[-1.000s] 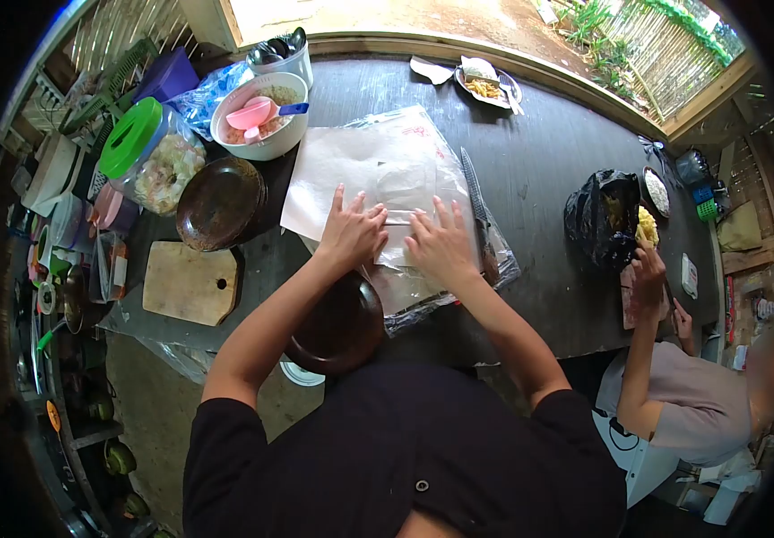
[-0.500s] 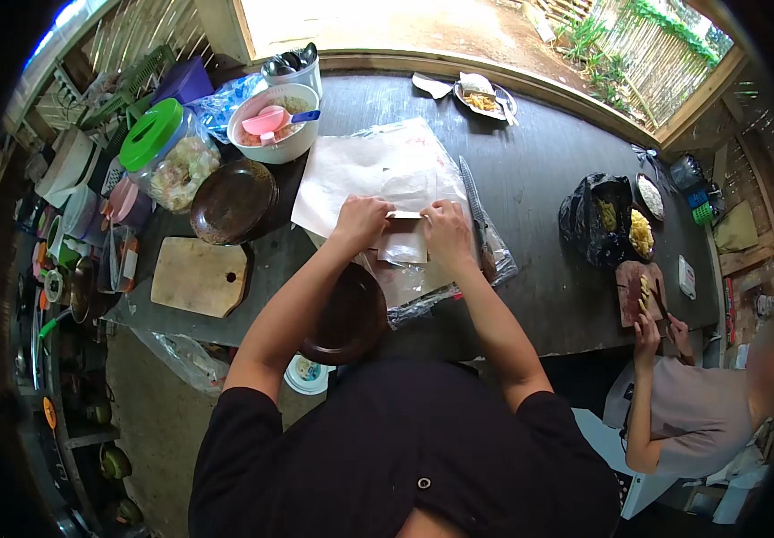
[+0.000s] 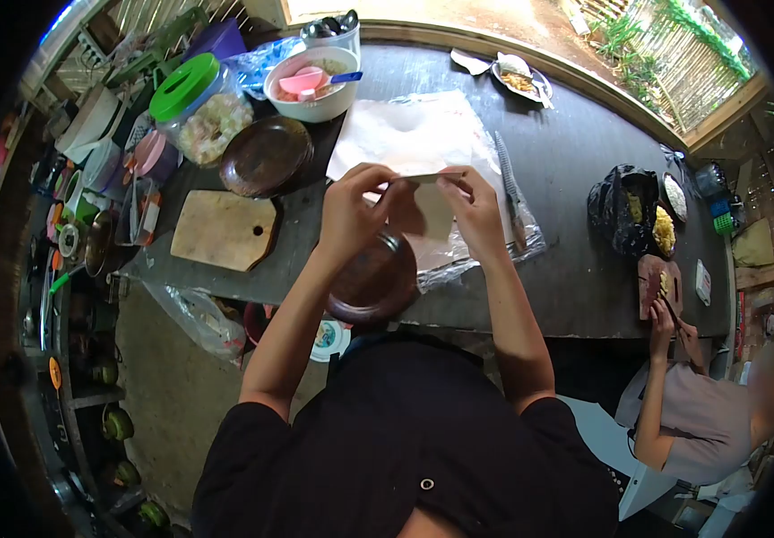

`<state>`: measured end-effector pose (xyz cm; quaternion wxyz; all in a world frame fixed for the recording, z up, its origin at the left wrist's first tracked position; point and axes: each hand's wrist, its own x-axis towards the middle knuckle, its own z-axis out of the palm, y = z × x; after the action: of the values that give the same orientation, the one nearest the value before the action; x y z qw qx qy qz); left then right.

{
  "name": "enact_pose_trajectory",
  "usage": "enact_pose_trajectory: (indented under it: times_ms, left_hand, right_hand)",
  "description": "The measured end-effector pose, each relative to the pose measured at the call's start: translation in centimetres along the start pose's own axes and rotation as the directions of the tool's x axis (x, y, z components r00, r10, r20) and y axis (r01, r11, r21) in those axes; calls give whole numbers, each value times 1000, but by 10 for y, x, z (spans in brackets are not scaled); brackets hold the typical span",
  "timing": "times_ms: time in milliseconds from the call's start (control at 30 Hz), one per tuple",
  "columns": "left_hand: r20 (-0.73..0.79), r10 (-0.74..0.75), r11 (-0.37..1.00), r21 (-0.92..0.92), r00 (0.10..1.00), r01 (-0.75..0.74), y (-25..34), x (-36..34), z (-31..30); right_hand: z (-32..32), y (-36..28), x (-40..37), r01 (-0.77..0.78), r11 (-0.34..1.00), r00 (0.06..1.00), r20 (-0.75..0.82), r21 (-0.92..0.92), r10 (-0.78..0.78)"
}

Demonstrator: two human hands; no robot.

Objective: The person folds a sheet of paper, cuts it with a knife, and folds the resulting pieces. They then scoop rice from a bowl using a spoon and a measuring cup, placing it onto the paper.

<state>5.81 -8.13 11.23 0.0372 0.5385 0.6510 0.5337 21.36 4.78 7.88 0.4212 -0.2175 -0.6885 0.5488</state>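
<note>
At dark, smudged table [image 3: 575, 260] beside window opening [image 3: 458, 13] on far side, with slatted fence [image 3: 696, 54] outside, observed thin pale sheet [image 3: 432, 204] raised near centre above white paper [image 3: 405, 125], pinched along far edge between narrowed thumb and fingers of left hand [image 3: 355, 206] and right hand [image 3: 476, 213], with wooden board [image 3: 224, 229] at left and co-worker [image 3: 700, 408] at right.

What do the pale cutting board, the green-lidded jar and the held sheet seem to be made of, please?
Cutting board: probably wood, matte, from its mottled surface. Jar: likely clear, glossy plastic, since its contents show through; glass possible. Sheet: perhaps paper, looking thin and matte.
</note>
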Motion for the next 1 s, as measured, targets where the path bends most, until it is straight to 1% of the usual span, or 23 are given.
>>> enact_pose_trajectory:
  times_ms: [33,100,133,167,200,233,267,300,333,367,400,433,467,500,600,667,700,767,800,867,900,933,1000]
  left_hand:
    - [2,-12,1000,5,1000,12,1,-15,-10]
    - [-54,-106,994,-39,993,104,5,-43,-32]
    - [-48,-142,990,-16,989,142,-2,-58,-40]
    - [-47,-146,989,-16,988,145,-11,-74,-44]
    - [-26,-163,986,27,986,164,-19,-91,-47]
    - [-8,-180,981,73,984,180,-22,-104,-51]
    - [31,-304,948,103,952,299,-24,-116,-53]
    - [73,-259,941,243,963,235,-37,-127,-54]
    - [78,-204,925,342,976,166,-45,-134,-56]
    - [91,-151,895,435,984,97,-51,-141,-56]
    - [90,-151,896,432,984,98,-52,-143,-57]
    - [87,-186,884,449,979,128,-53,-146,-57]
    - [84,-219,871,466,972,156,-54,-149,-57]
    - [83,-216,872,464,973,154,-55,-150,-56]
    - [18,-209,873,453,978,179,-60,-154,-57]
    - [-44,-251,898,362,967,249,-65,-155,-57]
    - [-41,-247,901,360,968,244,-68,-155,-58]
    - [-22,-318,924,218,948,315,-75,-154,-61]
    - [-20,-314,925,217,949,311,-75,-153,-62]
    - [33,-420,902,124,907,413,-71,-153,-63]
    - [37,-418,903,123,908,411,-73,-154,-63]
    - [52,-401,912,114,915,393,-75,-155,-63]
    - [71,-376,924,100,924,369,-76,-156,-63]
  right_hand:
    - [8,-5,-9,-11,1000,1000,6,5,11]
    - [25,-19,-33,-196,978,972,120,-77,204]
    - [32,-19,-42,-273,955,943,162,-115,289]
    - [41,-7,-51,-277,954,942,163,-115,293]
    - [50,14,-63,-198,971,960,172,-132,220]
    - [60,10,-69,-117,982,972,184,-147,144]
    - [61,4,-75,-236,915,927,207,-326,313]
    - [65,10,-81,-234,916,927,211,-326,312]
    - [69,20,-88,-28,873,964,218,-487,153]
    - [71,30,-97,166,763,968,252,-625,-5]
    - [75,26,-102,113,756,973,225,-645,46]
    - [77,25,-106,112,754,973,226,-647,49]
    - [78,27,-110,126,709,975,219,-694,42]
    - [79,25,-111,142,660,977,214,-738,29]
    - [81,17,-114,106,607,985,167,-788,45]
    - [81,11,-115,97,594,992,129,-798,12]
    - [82,9,-117,88,586,995,96,-806,-17]
    - [79,14,-120,65,581,998,64,-811,-23]
    - [77,16,-120,44,579,999,34,-814,-30]
    - [74,21,-122,5,579,1000,7,-815,1]
    - [71,24,-123,-32,579,999,-17,-815,32]
    - [68,26,-122,-64,642,997,-18,-764,78]
    - [62,31,-123,-75,677,996,-21,-732,87]
